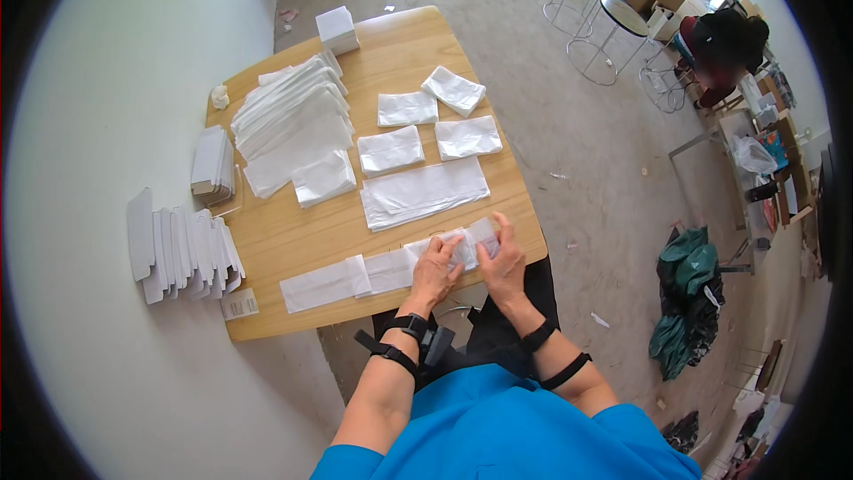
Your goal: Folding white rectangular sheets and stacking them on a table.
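A long strip of thin, overlapping white sheets (pixel 387 272) lies along the table's near edge. I cannot tell if they are paper or plastic. My left hand (pixel 434 274) presses on the strip, its fingers stretched out flat over it. At the strip's right end, my right hand (pixel 503 265) has thumb and fingers curled round the translucent white end (pixel 482 233). Just beyond both hands is a wide folded white sheet stack (pixel 425 193). Past that sit several smaller folded white packets, among them a near-left packet (pixel 391 149) and a far-right packet (pixel 454 91).
On the wooden table (pixel 293 229), a fanned pile of white sheets (pixel 298 120) covers the left. White box stacks stand at the far end (pixel 337 28) and left edge (pixel 212 160), near flattened white cartons (pixel 182 253). Round stools (pixel 624 15) and another person (pixel 720 49) are far right.
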`<state>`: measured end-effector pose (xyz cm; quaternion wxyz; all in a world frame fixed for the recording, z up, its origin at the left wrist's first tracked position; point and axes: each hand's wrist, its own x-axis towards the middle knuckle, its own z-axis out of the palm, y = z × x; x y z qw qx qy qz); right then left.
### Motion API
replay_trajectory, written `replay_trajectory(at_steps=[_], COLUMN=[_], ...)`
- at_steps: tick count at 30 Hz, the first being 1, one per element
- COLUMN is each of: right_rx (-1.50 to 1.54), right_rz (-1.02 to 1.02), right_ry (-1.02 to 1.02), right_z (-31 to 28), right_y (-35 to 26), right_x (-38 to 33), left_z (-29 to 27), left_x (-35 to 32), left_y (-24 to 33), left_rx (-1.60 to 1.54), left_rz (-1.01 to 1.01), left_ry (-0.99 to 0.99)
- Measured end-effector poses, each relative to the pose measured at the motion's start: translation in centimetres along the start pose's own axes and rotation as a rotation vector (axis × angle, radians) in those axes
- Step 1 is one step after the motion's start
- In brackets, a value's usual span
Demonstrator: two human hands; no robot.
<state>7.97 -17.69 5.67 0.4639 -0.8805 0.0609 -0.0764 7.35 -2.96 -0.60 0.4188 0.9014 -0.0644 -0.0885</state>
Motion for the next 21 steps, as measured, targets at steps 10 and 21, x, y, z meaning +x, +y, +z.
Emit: replay_trajectory(at_steps=[10,21], right_rx=[0.111,0.159], right_rz=[-0.089,0.162], right_ry=[-0.326,0.009], right_z=[4.3,0.9], right_y=[-0.6,4.2], right_x=[-3.6,-0.9], left_z=[-1.9,-2.0], left_x=[-2.3,-1.7], left_y=[0.0,-0.4], left_rx=[-0.834,-0.249], left_rz=[-0.446,-0.46], left_ry=[0.276,0.388])
